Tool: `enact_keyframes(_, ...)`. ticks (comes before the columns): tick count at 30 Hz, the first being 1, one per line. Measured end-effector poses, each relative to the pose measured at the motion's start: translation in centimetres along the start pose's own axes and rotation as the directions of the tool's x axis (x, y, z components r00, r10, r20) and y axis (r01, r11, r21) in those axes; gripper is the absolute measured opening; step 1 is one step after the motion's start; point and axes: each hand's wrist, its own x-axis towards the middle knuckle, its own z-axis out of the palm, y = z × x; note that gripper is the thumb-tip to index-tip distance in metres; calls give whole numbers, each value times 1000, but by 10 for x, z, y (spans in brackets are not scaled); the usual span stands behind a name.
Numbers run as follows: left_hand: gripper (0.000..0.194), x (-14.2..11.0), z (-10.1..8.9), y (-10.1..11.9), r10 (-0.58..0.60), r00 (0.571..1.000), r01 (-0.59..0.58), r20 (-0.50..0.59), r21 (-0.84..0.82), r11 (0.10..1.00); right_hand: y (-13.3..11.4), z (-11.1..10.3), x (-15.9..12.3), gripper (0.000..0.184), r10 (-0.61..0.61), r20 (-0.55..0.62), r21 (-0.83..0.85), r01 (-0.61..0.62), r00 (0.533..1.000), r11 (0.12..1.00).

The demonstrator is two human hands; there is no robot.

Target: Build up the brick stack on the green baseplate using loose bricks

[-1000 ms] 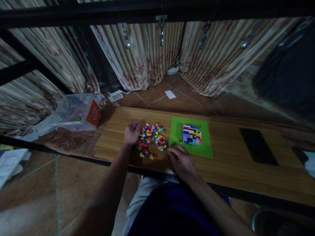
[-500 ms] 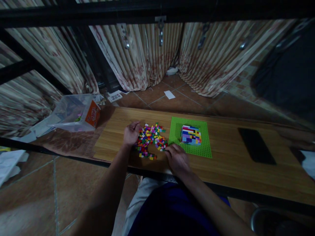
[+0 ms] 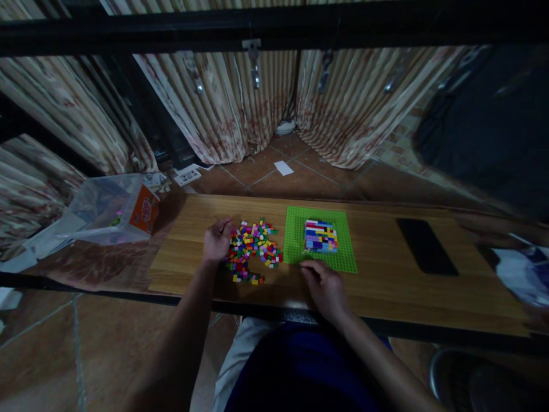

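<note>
A heap of small, many-coloured building bricks (image 3: 253,246) is spread on the wooden board. At its left edge rests my left hand (image 3: 217,240), fingers bent and drawn close to the thumb; whatever is between them is hidden. To the right lies a green baseplate (image 3: 347,252) carrying a block of stacked, many-coloured bricks (image 3: 321,236). My right hand (image 3: 325,285) is by the baseplate's near edge, just below the stack. Its thumb and index finger are pinched together, and anything held there is too small to make out.
A dark flat phone-like slab (image 3: 426,246) lies on the board's right part. Left of the board stands a clear plastic box (image 3: 107,209) with an orange label. Whitish plastic wrapping (image 3: 518,272) is at the far right. Striped curtains (image 3: 223,109) hang behind.
My right hand has moved away from the heap's right edge to the near edge of the baseplate. My left hand stays beside the heap. The whole view has shifted slightly.
</note>
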Motion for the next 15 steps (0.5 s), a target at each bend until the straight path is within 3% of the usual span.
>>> enact_keyframes(4, 34, 1, 0, -3, 4, 1000, -3, -8, 22, 1000, 14, -23, -1, 23, 110, -134, 0, -111, 985, 994)
enact_keyframes(8, 34, 2, 0, -3, -4, 1000, 4, -5, 26, 1000, 30, -41, 4, 30, 214, -284, 42, -211, 934, 977)
enact_keyframes(15, 28, 3, 0, -1, 12, 1000, -11, -18, 30, 999, 46, -42, 21, 27, 225, -399, 173, -168, 889, 970)
